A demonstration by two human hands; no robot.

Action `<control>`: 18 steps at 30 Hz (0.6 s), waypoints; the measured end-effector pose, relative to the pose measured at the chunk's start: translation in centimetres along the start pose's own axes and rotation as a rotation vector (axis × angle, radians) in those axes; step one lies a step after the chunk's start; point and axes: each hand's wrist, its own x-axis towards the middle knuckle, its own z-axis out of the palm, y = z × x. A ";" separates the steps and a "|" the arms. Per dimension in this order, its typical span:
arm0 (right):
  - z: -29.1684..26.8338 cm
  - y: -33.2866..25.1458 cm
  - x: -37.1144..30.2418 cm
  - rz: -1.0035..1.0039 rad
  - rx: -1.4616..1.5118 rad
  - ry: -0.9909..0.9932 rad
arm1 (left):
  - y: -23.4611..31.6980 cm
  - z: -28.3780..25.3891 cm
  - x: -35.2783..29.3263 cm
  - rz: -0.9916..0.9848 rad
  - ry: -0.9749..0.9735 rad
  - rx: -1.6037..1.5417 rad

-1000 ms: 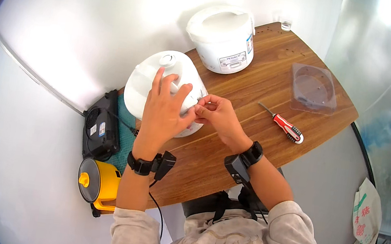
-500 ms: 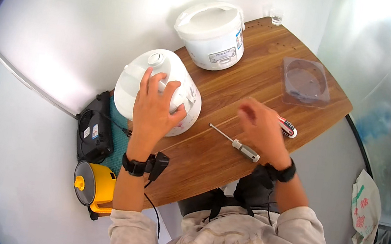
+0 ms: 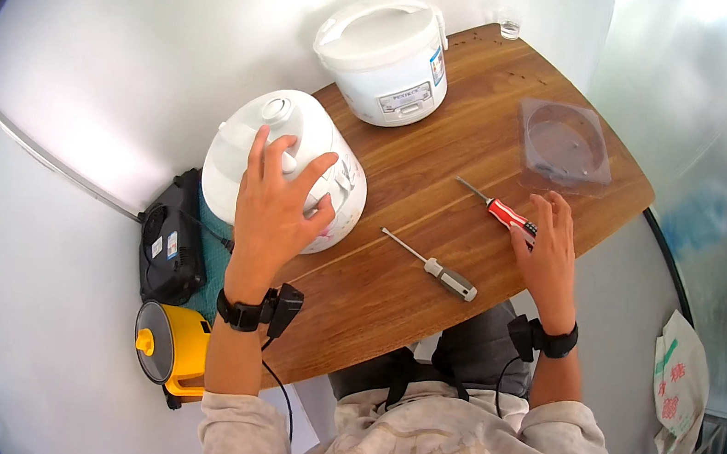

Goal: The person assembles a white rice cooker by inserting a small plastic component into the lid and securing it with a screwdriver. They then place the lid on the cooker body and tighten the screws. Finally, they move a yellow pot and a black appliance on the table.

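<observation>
My left hand [image 3: 276, 205] lies over the front of the nearer white rice cooker [image 3: 343, 210], fingers spread around the lid's edge beside its handle. Its fingers are apart and close on nothing. Over to the right, my right hand [image 3: 550, 253] is at the handle end of a red-handled screwdriver [image 3: 505, 213], thumb and fingers parted around it; the handle's rear end is hidden by the hand. A second screwdriver with a grey and white handle [image 3: 449, 278] rests on the wooden table between my hands, its shaft pointing up and left.
Another white rice cooker [image 3: 381, 72] stands farther back against the wall. A clear plastic tray [image 3: 565, 142] sits at the table's right, and a small glass [image 3: 509, 29] at the far corner. A black case [image 3: 171, 237] and a yellow pot [image 3: 189, 342] are at the left.
My right hand has moved right, from above the middle of the table to the red screwdriver's handle, uncovering its shaft. My left hand stays on the rice cooker. The view has shifted slightly.
</observation>
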 end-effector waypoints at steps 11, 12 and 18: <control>2.2 -5.1 -4.2 -0.282 0.044 -0.440 | 0.0 -0.1 0.0 -0.010 -0.030 0.015; 2.7 -5.3 -4.5 -0.264 0.042 -0.458 | 0.0 -0.1 0.0 -0.007 -0.031 0.015; 4.2 -6.0 -4.9 -0.117 0.246 -0.457 | 0.1 0.0 0.0 -0.012 -0.033 0.002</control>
